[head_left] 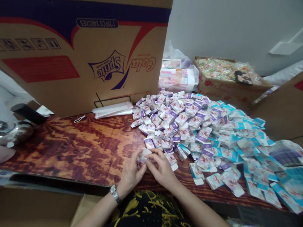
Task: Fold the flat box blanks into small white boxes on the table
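Note:
Between my hands, just above the table's front part, is a small white-and-purple printed carton [143, 156] with a white end flap at its top. My left hand [131, 171] wraps round its left side, with a metal watch on the wrist. The fingertips of my right hand [161, 166] pinch the carton's right edge near the flap. Its lower part is hidden by my fingers. Right beside my hands spreads a big heap of like small cartons [184, 121], purple ones nearer and blue ones [229, 153] farther right.
A large upturned cardboard box [93, 53] stands at the back left of the brown patterned table [86, 143]. Clear plastic sleeves [112, 111] lie before it. At the back right, an open box [229, 88] holds small wrapped pieces. A metal kettle-like vessel [16, 132] sits far left.

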Tool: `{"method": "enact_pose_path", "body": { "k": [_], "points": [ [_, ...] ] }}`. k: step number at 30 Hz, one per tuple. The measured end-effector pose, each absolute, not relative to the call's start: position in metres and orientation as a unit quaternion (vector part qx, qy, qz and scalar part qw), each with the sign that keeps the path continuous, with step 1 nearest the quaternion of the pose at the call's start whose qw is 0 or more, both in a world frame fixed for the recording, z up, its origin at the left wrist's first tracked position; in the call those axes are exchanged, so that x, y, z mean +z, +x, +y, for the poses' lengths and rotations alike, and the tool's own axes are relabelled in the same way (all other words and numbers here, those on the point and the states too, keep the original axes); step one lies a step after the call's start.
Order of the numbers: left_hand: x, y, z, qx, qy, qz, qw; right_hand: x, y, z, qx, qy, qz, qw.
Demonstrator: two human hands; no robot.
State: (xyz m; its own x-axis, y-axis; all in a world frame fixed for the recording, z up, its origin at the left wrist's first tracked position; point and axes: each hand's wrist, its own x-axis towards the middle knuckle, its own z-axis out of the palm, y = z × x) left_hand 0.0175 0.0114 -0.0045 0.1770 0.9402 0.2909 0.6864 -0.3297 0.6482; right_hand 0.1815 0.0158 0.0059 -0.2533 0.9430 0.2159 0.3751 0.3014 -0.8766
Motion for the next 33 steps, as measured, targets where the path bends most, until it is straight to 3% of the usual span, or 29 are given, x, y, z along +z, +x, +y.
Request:
{"method": "enact_pose_path", "body": {
  "k": [6, 9, 17, 25, 30, 32, 33],
  "points": [
    [-0.009, 0.014, 0.011, 0.307, 0.789, 0.511, 0.148, 0.009, 0.179, 0.027, 0.554, -0.464, -0.546, 0.423],
    [-0.009, 0.014, 0.010, 0.303, 0.799, 0.502, 0.135, 0.013, 0.176, 0.033, 0.594, -0.462, -0.512, 0.415],
    [-0.012, 0.018, 0.010, 0.298, 0.798, 0.513, 0.102, 0.033, 0.171, 0.022, 0.357, -0.498, -0.691, 0.383],
    [0.002, 0.022, 0.013, 0.293, 0.797, 0.502, 0.165, 0.025, 0.178, 0.027, 0.490, -0.433, -0.606, 0.453],
    [0.001, 0.005, 0.015, 0.276, 0.788, 0.535, 0.127, 0.043, 0.212, 0.063, 0.495, -0.450, -0.387, 0.634],
    [-0.016, -0.003, 0.013, 0.240, 0.800, 0.542, 0.092, 0.039, 0.215, 0.064, 0.502, -0.480, -0.373, 0.615],
    [-0.026, -0.005, 0.012, 0.222, 0.806, 0.543, 0.076, 0.032, 0.212, 0.061, 0.497, -0.505, -0.435, 0.556]
  ]
}}
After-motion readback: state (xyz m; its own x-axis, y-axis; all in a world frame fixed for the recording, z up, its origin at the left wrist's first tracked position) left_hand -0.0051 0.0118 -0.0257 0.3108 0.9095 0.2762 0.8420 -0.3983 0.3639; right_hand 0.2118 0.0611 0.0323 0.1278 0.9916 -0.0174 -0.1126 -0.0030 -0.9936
